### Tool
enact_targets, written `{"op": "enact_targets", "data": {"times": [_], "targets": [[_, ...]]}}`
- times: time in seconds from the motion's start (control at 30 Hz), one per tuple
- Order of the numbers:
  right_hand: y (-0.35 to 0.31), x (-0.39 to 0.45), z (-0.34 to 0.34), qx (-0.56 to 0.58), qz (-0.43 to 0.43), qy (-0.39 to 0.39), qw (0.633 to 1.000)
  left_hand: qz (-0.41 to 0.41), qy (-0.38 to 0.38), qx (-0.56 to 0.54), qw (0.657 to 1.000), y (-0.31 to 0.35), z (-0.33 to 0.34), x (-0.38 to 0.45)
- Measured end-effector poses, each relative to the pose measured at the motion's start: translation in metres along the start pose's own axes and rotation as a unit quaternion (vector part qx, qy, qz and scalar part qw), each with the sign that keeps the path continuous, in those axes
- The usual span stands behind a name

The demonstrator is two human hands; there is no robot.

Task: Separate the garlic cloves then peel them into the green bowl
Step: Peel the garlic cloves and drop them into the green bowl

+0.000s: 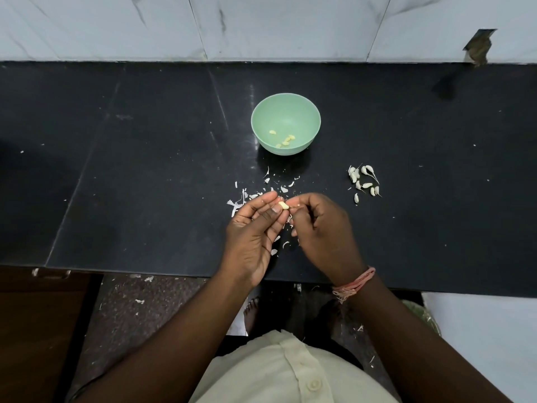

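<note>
A pale yellow garlic clove [283,205] sits between the fingertips of both hands, above the near part of the black counter. My left hand [255,231] pinches it between thumb and fingers. My right hand [321,228] has its fingers curled and pinches the clove's right end. The green bowl [263,112] stands farther back at the middle and holds several peeled cloves [284,139]. A cluster of unpeeled white cloves [364,183] lies on the counter to the right of my hands.
White skin scraps [261,193] are scattered on the black counter [145,170] around and under my hands, and some lie on the floor [139,301]. A tiled wall [261,24] rises behind the counter. The counter's front edge runs just below my wrists.
</note>
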State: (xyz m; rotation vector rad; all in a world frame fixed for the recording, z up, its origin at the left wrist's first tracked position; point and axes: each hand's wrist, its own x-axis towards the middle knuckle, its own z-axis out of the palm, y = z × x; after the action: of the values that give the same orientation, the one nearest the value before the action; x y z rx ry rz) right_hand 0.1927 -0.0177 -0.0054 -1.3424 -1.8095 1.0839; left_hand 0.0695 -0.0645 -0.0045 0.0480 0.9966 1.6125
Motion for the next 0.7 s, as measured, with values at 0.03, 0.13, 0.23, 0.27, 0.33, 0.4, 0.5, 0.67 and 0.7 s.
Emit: {"op": "enact_targets", "data": {"times": [0.03,0.13,0.23,0.27,0.33,0.4,0.5,0.67,0.7], "targets": [[-0.0004,0.0002,-0.0001,0.023,0.012,0.0,1.0,0.0,-0.002,-0.002,1.0,0.0004,0.0003,0.0003],[-0.0023,0.0009,-0.001,0.048,0.019,-0.001,0.999,0.001,-0.004,-0.004,1.0,0.0011,0.0016,0.0014],[-0.0025,0.0009,-0.0027,0.013,-0.02,0.004,1.0,0.007,-0.003,-0.001,1.0,0.0012,0.0036,0.0002],[-0.0023,0.0012,-0.0035,-0.007,-0.041,0.011,0.999,0.008,-0.002,0.001,1.0,0.0009,0.0035,-0.0004],[-0.0037,0.0022,-0.0054,-0.049,-0.075,0.023,0.996,0.01,-0.001,0.005,1.0,0.0007,0.0035,-0.0018],[-0.0052,0.0032,-0.0071,-0.079,-0.102,0.022,0.991,0.015,0.0,0.012,1.0,0.0007,0.0028,-0.0021],[-0.0056,0.0044,-0.0084,-0.101,-0.128,0.018,0.986,0.027,0.0,0.023,0.999,0.002,0.0023,-0.002],[-0.0026,0.007,-0.0097,-0.12,-0.151,0.011,0.981,0.043,0.008,0.043,0.998,0.0024,0.0025,-0.0024],[-0.0019,0.0068,-0.0092,-0.12,-0.153,0.012,0.981,0.045,0.01,0.045,0.998,0.0022,0.003,-0.0028]]}}
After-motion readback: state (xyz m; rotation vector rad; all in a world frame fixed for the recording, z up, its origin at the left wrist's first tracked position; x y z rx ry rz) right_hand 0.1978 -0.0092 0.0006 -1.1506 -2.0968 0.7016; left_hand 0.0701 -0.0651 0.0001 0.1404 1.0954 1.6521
